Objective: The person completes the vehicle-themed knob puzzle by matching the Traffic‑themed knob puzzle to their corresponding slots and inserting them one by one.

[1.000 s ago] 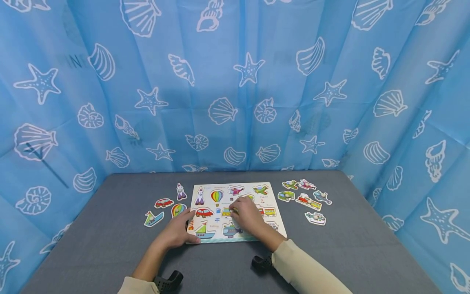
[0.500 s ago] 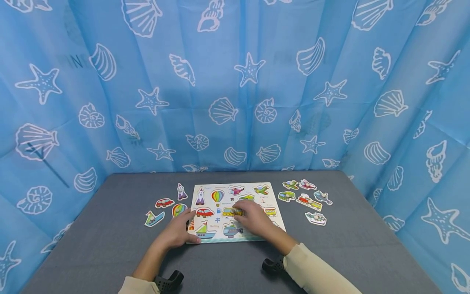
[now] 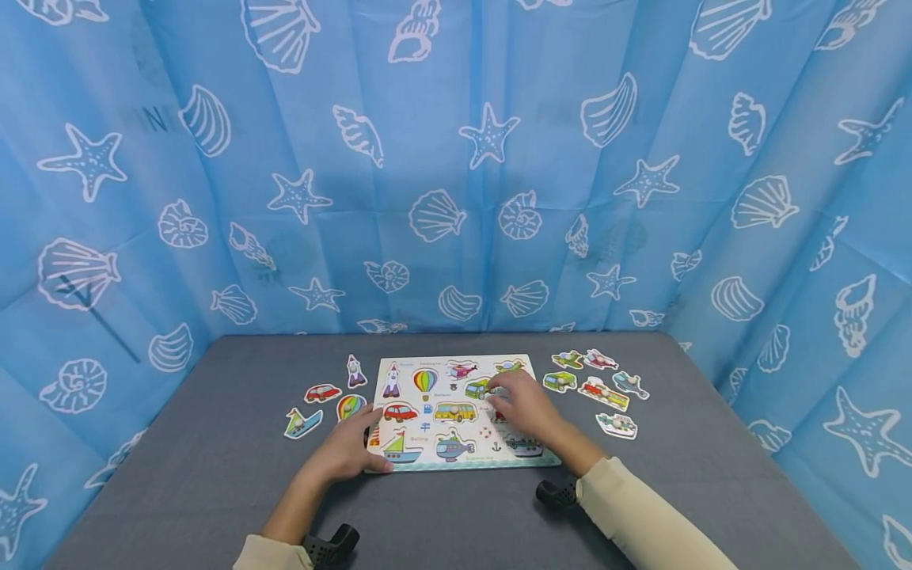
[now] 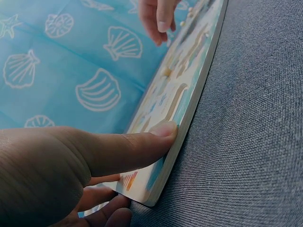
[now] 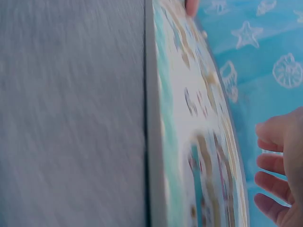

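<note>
A white wooden puzzle board (image 3: pixel 427 441) with vehicle pictures lies on the grey table. My left hand (image 3: pixel 347 447) grips its left side. In the left wrist view, the thumb (image 4: pixel 142 144) presses on the top near the front corner, with fingers at the side edge. A yellow bus piece (image 3: pixel 456 412) with a round knob sits in the bus outline mid-board. My right hand (image 3: pixel 526 405) is over the board's right half, covering part of the train outline. In the right wrist view, that hand (image 5: pixel 279 165) shows loosely bent fingers with nothing between them.
Left of the board lie a rocket piece (image 3: pixel 355 371), red car (image 3: pixel 323 393), balloon (image 3: pixel 351 406) and sailboat (image 3: pixel 302 423). Several pieces lie on the right, including a train (image 3: pixel 603 393), green truck (image 3: pixel 560 381) and ship (image 3: pixel 616 426). A blue curtain (image 3: pixel 456 198) hangs behind.
My right hand has let go of the bus piece, now lying in its outline, and has moved right across the board. The left hand keeps its place on the board.
</note>
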{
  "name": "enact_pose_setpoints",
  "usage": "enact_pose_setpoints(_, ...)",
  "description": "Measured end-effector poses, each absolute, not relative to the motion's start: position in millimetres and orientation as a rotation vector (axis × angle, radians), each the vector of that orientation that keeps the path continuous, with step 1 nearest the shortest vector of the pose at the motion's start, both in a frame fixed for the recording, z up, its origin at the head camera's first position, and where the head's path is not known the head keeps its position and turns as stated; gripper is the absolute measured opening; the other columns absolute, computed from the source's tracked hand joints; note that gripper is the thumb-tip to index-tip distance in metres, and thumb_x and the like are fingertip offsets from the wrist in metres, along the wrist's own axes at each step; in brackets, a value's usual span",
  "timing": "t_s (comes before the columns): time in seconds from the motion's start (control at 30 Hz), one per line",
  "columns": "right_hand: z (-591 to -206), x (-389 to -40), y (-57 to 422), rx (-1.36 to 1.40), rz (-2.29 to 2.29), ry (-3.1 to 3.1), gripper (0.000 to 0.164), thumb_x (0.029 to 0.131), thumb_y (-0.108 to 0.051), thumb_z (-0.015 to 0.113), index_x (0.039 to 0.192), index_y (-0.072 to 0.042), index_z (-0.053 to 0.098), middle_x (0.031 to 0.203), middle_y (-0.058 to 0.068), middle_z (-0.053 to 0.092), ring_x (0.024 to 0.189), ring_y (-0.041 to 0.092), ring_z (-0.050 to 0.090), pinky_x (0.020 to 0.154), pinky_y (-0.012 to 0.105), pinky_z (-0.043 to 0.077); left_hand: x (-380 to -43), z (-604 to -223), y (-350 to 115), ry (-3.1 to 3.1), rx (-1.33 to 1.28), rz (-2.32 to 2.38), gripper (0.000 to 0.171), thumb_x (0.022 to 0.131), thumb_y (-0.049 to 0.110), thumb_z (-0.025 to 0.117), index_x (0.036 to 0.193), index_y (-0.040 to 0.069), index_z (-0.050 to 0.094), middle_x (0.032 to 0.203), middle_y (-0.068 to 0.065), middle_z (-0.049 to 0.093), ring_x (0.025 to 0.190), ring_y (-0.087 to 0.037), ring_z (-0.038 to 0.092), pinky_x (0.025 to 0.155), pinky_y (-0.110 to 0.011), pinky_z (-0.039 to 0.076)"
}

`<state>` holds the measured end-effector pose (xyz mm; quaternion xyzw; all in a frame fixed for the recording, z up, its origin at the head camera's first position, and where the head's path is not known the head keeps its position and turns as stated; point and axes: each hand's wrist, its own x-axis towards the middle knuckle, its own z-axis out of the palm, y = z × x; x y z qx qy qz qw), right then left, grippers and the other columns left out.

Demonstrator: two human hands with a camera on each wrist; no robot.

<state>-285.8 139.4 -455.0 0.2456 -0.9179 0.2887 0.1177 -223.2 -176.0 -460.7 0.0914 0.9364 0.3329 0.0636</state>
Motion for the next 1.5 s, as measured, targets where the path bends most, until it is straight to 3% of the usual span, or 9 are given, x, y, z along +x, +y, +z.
enact_pose_setpoints(0.3, -458, -305, 172, 0.657, 0.722, -2.676, 0.017, 0.087, -0.009, 0.071, 0.102, -0.001, 0.071, 0.106, 0.015, 0.068, 0.102, 0.034, 0.059, 0.089, 0.05, 0.045, -222, -458, -176, 2.823, 0.283, 1.011, 0.092, 0.064, 0.021, 0.091, 0.141, -0.002, 0.047, 0.146, -0.026, 0.039, 0.134, -0.046, 0.034, 0.103, -0.06, 0.03)
enact_pose_setpoints(0.67, -463, -317, 202, 0.507, 0.587, -2.74, 0.02, 0.089, -0.012, 0.07, 0.105, -0.001, 0.071, 0.109, 0.015, 0.067, 0.107, 0.036, 0.057, 0.09, 0.052, 0.044, -222, -460, -176, 2.826, 0.286, 1.017, 0.093, 0.064, 0.021, 0.091, 0.142, -0.002, 0.046, 0.147, -0.025, 0.038, 0.135, -0.045, 0.033, 0.104, -0.059, 0.03)
enact_pose_setpoints(1.27, -471, -324, 239, 0.459, 0.473, -2.684, 0.011, 0.081, -0.006, 0.073, 0.089, 0.002, 0.071, 0.092, 0.018, 0.068, 0.092, 0.04, 0.061, 0.085, 0.054, 0.044, -225, -462, -176, 2.824, 0.279, 1.01, 0.093, 0.065, 0.022, 0.091, 0.143, -0.001, 0.045, 0.148, -0.025, 0.037, 0.135, -0.045, 0.033, 0.105, -0.059, 0.029)
enact_pose_setpoints(1.5, -471, -325, 244, 0.446, 0.463, -2.694, 0.007, 0.081, -0.007, 0.072, 0.083, -0.002, 0.069, 0.084, 0.013, 0.066, 0.084, 0.036, 0.062, 0.079, 0.052, 0.045, -225, -462, -177, 2.833, 0.305, 1.011, 0.091, 0.066, 0.022, 0.09, 0.142, -0.003, 0.045, 0.147, -0.026, 0.037, 0.135, -0.045, 0.033, 0.104, -0.059, 0.03)
